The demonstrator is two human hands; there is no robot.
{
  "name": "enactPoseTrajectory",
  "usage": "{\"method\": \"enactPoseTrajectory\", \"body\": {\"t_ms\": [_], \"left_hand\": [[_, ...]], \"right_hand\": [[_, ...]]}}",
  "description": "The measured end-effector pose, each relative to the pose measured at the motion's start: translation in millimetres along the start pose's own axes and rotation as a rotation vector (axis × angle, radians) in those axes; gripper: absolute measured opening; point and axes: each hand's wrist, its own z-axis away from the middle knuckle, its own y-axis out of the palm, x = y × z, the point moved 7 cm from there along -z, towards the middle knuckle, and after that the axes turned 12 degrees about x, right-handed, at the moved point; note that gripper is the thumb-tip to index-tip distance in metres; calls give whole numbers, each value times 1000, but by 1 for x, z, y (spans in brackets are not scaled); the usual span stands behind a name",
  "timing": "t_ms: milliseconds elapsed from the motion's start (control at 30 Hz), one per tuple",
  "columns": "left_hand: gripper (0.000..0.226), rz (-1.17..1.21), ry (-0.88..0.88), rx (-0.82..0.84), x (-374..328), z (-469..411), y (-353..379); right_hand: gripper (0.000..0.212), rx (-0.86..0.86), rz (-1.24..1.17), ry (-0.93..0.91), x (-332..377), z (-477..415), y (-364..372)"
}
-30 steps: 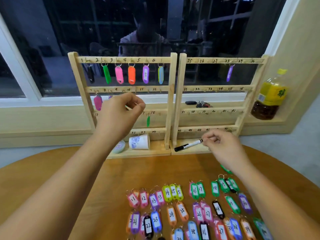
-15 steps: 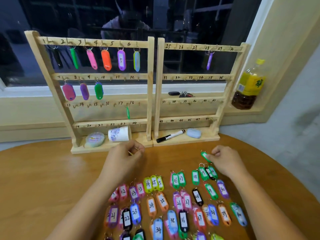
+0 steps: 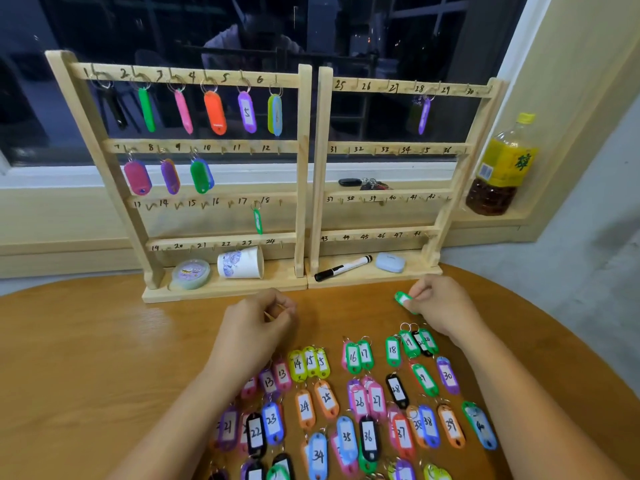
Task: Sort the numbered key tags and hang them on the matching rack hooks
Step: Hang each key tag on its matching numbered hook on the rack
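Note:
Two wooden racks stand at the table's far edge, the left rack numbered 1 to 24 and the right rack numbered 25 to 48. Tags hang on hooks 1 to 9, a green tag under 17 and a purple tag under 28. Several numbered key tags lie in rows on the table near me. My right hand pinches a green tag just above the table, in front of the right rack. My left hand hovers over the table with fingers curled to the thumb; nothing shows in it.
On the rack bases lie a round tin, a tipped paper cup, a black marker and a pale blue case. A tea bottle stands on the ledge at right. Keys rest on the sill.
My left hand came down from the second rail of the left rack to the table. My right hand picked a green tag off the table and lifted it slightly.

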Motion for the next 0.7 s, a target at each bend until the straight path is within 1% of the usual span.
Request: {"method": "enactPoseTrajectory", "body": {"t_ms": [67,167,300,367,433,567,700], "left_hand": [[11,44,9,5,-4,2,0],[7,167,15,36,-13,5,0],[13,375,45,82,-27,11,1],[18,487,60,76,-31,12,-2],[21,547,69,51,-30,12,-8],[24,584,88,8,-25,9,-22],[25,602,80,-34,-21,9,-32]], "right_hand": [[13,-12,-165,-83,16,10,6],[14,71,-428,-217,52,34,24],[17,237,-586,-357,104,64,62],[17,290,-628,-393,119,72,79],[17,312,-649,-413,128,75,88],[18,286,-630,-452,143,80,91],[16,285,-524,-509,157,81,97]]}}
